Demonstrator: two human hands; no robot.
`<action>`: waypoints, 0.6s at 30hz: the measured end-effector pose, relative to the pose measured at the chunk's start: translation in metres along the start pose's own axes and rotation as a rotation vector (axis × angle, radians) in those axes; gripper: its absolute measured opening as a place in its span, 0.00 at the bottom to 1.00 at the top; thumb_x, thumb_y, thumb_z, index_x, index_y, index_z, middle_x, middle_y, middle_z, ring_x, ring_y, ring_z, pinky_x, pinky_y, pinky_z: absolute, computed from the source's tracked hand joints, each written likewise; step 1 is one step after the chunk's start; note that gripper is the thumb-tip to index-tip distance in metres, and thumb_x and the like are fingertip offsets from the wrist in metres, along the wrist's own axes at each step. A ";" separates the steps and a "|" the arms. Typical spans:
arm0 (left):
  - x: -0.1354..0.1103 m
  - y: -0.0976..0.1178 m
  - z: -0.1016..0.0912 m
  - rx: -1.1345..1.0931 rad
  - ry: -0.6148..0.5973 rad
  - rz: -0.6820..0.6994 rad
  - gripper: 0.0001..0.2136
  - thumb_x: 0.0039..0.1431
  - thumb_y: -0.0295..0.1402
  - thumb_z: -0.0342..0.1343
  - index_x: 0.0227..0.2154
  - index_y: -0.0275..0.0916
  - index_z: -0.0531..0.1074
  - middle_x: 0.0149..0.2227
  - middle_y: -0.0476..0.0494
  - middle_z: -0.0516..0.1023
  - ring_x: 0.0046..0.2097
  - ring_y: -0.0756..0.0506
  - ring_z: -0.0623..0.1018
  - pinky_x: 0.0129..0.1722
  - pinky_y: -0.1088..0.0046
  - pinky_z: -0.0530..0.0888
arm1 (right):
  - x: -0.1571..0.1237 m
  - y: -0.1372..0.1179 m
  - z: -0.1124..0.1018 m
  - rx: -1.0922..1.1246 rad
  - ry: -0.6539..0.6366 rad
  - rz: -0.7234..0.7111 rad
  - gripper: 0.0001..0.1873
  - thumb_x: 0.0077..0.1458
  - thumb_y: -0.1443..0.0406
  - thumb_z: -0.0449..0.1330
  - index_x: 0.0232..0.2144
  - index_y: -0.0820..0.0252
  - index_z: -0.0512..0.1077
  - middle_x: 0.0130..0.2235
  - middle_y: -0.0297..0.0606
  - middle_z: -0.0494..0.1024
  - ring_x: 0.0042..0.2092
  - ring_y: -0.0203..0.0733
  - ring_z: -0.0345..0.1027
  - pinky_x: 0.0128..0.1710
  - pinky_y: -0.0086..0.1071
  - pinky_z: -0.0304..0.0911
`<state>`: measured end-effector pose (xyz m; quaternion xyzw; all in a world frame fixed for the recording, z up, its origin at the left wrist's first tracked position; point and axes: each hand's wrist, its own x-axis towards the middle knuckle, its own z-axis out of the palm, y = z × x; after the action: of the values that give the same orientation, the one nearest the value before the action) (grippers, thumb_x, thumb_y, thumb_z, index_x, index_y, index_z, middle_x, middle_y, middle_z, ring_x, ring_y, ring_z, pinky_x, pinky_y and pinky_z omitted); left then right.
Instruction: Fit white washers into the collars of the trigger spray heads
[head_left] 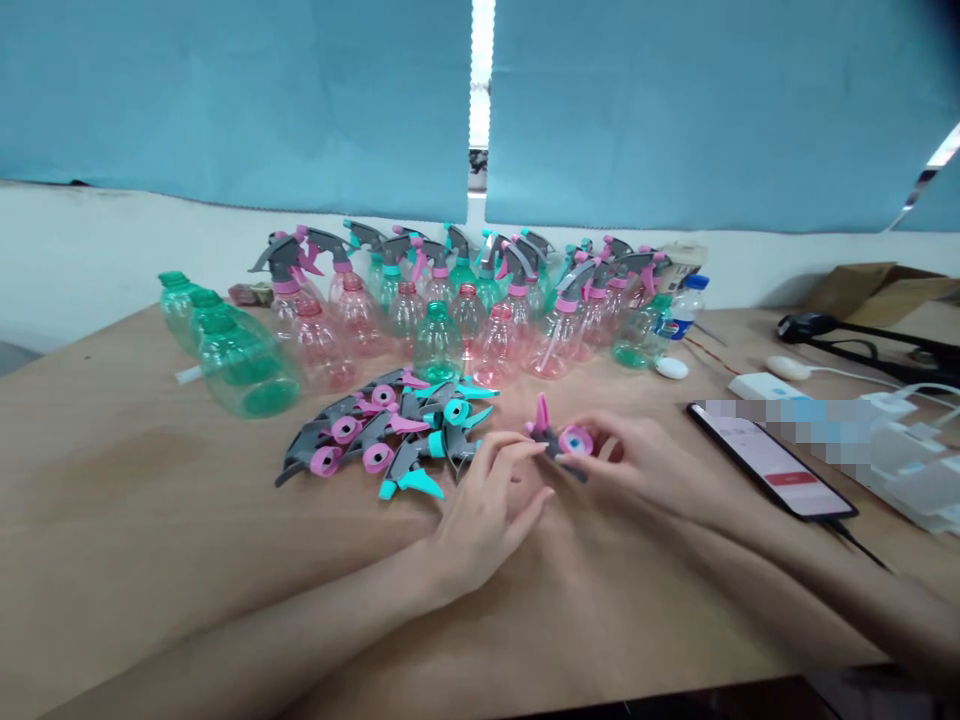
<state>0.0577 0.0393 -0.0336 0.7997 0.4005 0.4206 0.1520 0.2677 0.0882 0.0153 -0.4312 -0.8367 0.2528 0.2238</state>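
Note:
My right hand [649, 460] pinches a grey and pink spray trigger head [549, 438] by its pink collar, with the pink lever pointing up. Close by on the left, my left hand [480, 505] has its fingers stretched and its thumb apart. Its fingertips reach the grey body of that spray head; whether they touch it I cannot tell. Left of my hands lies a pile of loose spray heads [375, 430], grey with pink or turquoise parts. Behind the pile stand several clear pink bottles [499, 348] and green bottles [439, 345] with open necks.
Bottles fitted with spray heads [562, 320] fill the back rows. Uncapped green bottles [247, 360] stand at the left. On the right are a phone [772, 460] with a cable, a white power strip [907, 480], a white mouse-like object [671, 368] and a blue-capped drink bottle [688, 305].

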 end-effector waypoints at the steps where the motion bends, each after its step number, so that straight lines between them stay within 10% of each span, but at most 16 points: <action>1: 0.000 0.000 0.000 0.002 -0.006 -0.006 0.16 0.61 0.28 0.53 0.51 0.43 0.59 0.50 0.41 0.62 0.43 0.47 0.73 0.43 0.65 0.76 | 0.004 0.011 -0.011 -0.072 0.031 0.012 0.14 0.56 0.55 0.57 0.37 0.59 0.71 0.31 0.36 0.77 0.28 0.38 0.70 0.27 0.30 0.63; 6: 0.000 -0.002 0.001 0.021 -0.043 -0.021 0.14 0.60 0.25 0.51 0.48 0.42 0.61 0.48 0.43 0.64 0.32 0.52 0.73 0.38 0.67 0.76 | 0.025 0.063 -0.050 -0.561 0.186 0.027 0.19 0.56 0.52 0.56 0.42 0.59 0.71 0.33 0.41 0.77 0.34 0.45 0.71 0.29 0.32 0.60; 18: -0.001 0.000 0.000 0.064 -0.120 -0.007 0.09 0.61 0.25 0.48 0.43 0.39 0.65 0.42 0.43 0.70 0.32 0.51 0.74 0.34 0.73 0.75 | 0.041 0.071 -0.022 -0.897 0.068 0.095 0.19 0.56 0.53 0.54 0.38 0.64 0.74 0.35 0.50 0.78 0.36 0.53 0.72 0.26 0.34 0.57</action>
<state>0.0572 0.0389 -0.0338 0.8265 0.4067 0.3583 0.1519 0.3025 0.1635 -0.0051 -0.5316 -0.8349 -0.1392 0.0304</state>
